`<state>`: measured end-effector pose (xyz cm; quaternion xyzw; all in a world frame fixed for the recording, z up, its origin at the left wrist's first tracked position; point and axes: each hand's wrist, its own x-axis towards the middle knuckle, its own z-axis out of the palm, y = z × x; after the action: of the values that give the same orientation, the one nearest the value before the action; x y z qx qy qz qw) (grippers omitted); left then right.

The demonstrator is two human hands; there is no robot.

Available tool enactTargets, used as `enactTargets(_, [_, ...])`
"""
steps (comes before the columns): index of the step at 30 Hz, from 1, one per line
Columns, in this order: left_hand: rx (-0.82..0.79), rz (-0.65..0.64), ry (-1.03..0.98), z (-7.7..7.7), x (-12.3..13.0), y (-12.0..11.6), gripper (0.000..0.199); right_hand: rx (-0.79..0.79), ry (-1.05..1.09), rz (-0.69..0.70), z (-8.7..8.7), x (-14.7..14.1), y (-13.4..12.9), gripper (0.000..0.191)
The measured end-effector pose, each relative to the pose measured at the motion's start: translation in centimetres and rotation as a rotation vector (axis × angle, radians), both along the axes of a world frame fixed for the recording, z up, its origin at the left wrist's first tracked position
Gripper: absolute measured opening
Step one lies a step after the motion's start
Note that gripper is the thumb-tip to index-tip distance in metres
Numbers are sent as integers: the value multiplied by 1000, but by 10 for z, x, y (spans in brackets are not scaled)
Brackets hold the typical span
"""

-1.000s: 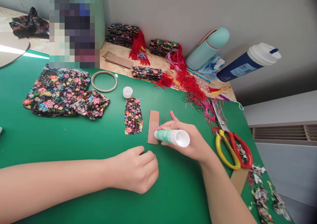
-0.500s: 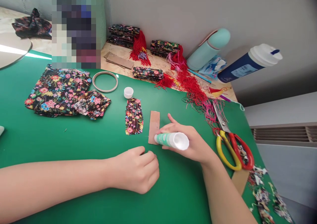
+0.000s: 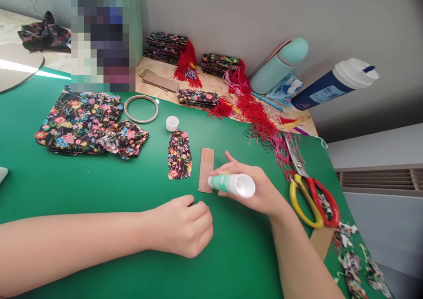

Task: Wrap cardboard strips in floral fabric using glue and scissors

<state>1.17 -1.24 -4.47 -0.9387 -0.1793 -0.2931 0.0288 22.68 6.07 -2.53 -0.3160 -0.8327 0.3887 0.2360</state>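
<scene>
My right hand [image 3: 246,182] grips a white and green glue stick [image 3: 228,183], tilted with its tip at the lower right part of a small brown cardboard strip [image 3: 206,164]. The strip lies flat on the green mat. Just left of it is a cut piece of black floral cloth [image 3: 179,155], with a white cap [image 3: 172,123] standing at its top end. My left hand [image 3: 188,226] rests curled on the mat below the strip. Its fingertips are hidden underneath, so I cannot make out whether anything is in them.
Folded floral fabric [image 3: 79,122] and a ring [image 3: 141,109] lie left. Stacked floral pieces with red tassels [image 3: 187,65] line the back, near a teal bottle [image 3: 277,67] and a blue cup [image 3: 330,85]. Scissors [image 3: 302,180] and cloth scraps [image 3: 352,263] are at right.
The glue stick has shifted slightly on the cardboard strip, its tip a little higher. My left hand stays where it was. The whole view has moved very slightly.
</scene>
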Motion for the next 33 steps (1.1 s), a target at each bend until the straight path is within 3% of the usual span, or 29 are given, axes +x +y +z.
enactTargets(3, [-5, 6, -21, 0, 1, 0, 22, -37, -13, 77, 2, -1, 0, 26])
enactTargets(7, [-10, 2, -33, 1, 1, 0, 22, 15, 2, -50, 2, -2, 0, 23])
enactTargets(13, [-3, 12, -44, 1, 2, 0, 21, -60, -9, 104, 3, 1, -2, 27])
enactTargets(27, [3, 17, -43, 3, 2, 1, 18, 6, 46, 100, -6, -16, -8, 34])
enactTargets(33, [10, 18, -40, 0, 1, 0, 19, 84, 58, 17, -10, -18, -6, 38])
